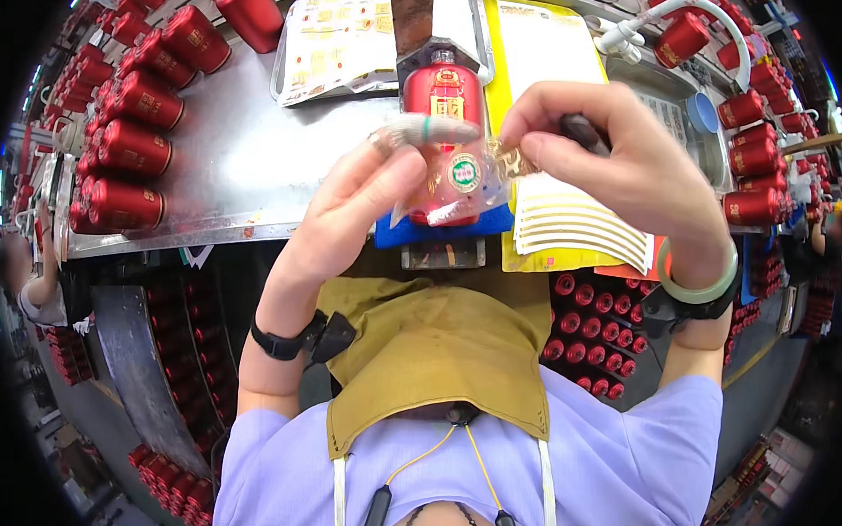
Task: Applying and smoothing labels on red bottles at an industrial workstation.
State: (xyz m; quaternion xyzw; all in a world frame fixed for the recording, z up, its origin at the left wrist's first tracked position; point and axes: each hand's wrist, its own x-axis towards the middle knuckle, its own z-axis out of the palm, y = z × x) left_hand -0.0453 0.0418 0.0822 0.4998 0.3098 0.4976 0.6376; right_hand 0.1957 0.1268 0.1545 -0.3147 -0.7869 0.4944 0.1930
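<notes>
A red bottle point(441, 81) with gold markings lies in front of me on a blue pad point(495, 225), its neck pointing away. Over its lower part I hold a clear film point(439, 206) bearing a round green-and-white emblem. My left hand point(354, 191) is closed on the film's left side; a pale cover with a green band wraps its index finger. My right hand point(603, 140) pinches a gold decal point(511, 161) at the film's right side. A dark tool point(583, 133), its kind unclear, is tucked in the same hand. Part of the bottle is hidden by my hands.
Red cans point(150, 100) stand in rows on the metal table point(230, 164) at left. A tray of decal sheets point(341, 38) lies behind. At right are white strips point(580, 227) on a yellow sheet point(532, 259), a blue cup point(702, 112) and a white hose point(745, 52).
</notes>
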